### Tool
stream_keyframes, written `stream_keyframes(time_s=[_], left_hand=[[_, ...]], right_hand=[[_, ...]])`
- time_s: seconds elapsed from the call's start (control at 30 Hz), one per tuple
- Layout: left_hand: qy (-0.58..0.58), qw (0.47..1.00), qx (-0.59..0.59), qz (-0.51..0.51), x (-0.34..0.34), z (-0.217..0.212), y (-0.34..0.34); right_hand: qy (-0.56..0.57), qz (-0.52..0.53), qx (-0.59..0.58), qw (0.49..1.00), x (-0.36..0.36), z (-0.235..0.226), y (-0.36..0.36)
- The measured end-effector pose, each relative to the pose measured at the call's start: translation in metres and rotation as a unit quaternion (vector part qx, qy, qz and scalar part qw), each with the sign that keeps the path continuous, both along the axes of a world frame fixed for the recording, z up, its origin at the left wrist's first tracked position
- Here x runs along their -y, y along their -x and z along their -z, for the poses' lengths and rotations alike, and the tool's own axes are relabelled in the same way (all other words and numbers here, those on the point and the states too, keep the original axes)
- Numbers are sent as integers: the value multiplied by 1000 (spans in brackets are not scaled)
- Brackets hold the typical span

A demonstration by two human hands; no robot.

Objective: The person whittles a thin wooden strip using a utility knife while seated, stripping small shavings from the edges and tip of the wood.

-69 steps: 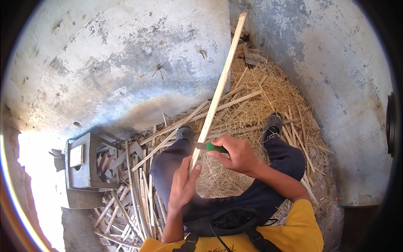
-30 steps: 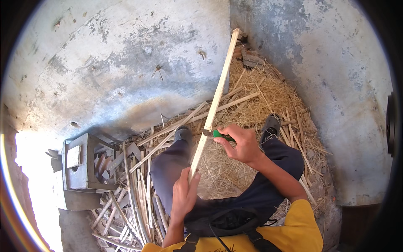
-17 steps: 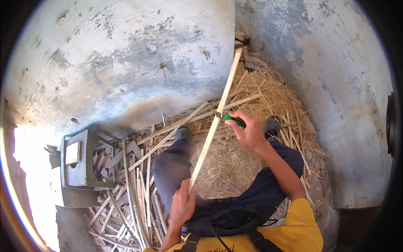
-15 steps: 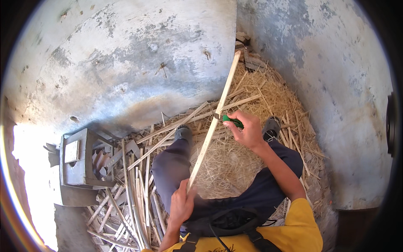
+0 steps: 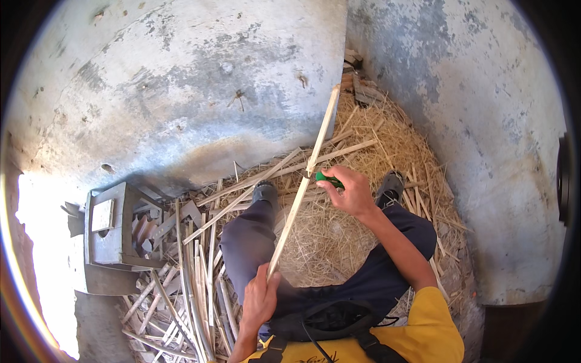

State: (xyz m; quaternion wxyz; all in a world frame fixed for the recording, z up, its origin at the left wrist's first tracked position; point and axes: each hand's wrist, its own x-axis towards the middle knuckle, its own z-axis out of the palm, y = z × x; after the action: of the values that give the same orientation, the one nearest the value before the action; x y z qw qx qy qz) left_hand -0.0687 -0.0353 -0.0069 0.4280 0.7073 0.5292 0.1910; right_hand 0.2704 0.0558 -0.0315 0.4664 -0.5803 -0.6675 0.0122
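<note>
A long, pale wooden strip slants from between my thighs toward the wall corner. My left hand is closed round its near end. Farther up, my right hand grips a small green-handled tool. The tool's dark metal end rests across the strip near mid-length; its exact kind does not show. Just beyond the metal end, the strip's surface looks slightly raised or frayed.
Straw-like shavings cover the floor between my legs. Many wooden strips lie heaped at the left beside a grey wooden box. Worn, peeling walls meet ahead, with broken bricks in the corner.
My right hand and the green-handled tool have come slightly nearer to me along the strip. The strip's far end has shifted a little left and toward me. My left hand keeps its hold.
</note>
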Motion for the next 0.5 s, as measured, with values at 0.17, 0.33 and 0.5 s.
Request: stream_keyframes(time_s=[0.17,0.33,0.5], left_hand=[[104,994,-29,-3,24,-24,34],[135,988,37,-57,11,-14,49],[159,965,207,-40,-2,-6,29]], right_hand=[[-44,309,-106,944,-12,-27,-156],[1,200,-136,970,1,-43,-107],[82,76,-185,976,5,-24,-56]])
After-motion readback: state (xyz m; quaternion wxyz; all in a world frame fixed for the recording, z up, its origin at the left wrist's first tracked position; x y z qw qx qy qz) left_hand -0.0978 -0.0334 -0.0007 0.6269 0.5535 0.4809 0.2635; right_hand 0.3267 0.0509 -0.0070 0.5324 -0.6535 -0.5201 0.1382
